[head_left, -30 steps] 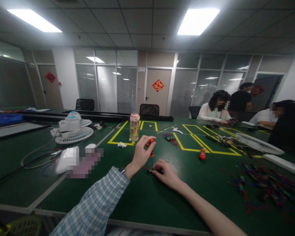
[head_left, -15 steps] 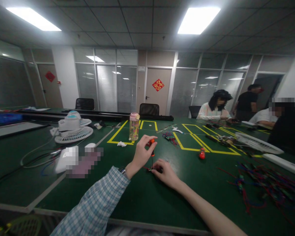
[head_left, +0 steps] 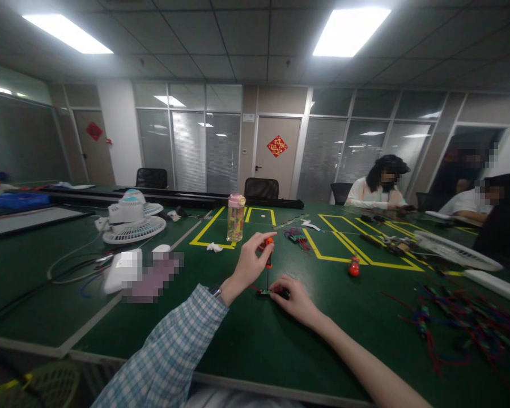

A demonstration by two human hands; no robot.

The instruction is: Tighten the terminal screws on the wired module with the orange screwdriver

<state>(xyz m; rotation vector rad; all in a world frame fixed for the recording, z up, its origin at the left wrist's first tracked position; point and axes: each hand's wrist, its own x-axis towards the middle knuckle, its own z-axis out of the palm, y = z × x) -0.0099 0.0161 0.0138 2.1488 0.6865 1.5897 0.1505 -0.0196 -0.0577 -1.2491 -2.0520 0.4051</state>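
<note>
My left hand (head_left: 254, 259) grips the red and black handle of a screwdriver (head_left: 269, 254), which stands upright with its thin shaft pointing down. Under the tip lies a small green circuit board (head_left: 263, 293) with a red wire at its left end. My right hand (head_left: 295, 300) rests on the green table (head_left: 238, 345), thumb and index finger pinched on the board's right end. Those fingers partly cover the board, and its fine details are too small to make out.
A pink-lidded bottle (head_left: 236, 218) stands behind my left hand. To the right are a red object (head_left: 354, 266) and a heap of wired boards (head_left: 454, 323). White fans (head_left: 134, 218) and a white box (head_left: 121, 272) are at left. People sit at the far right.
The view has shifted slightly, moving the scene a little to the right. My left fingers have changed their hold on the handle, with the index finger straighter. More of the board shows.
</note>
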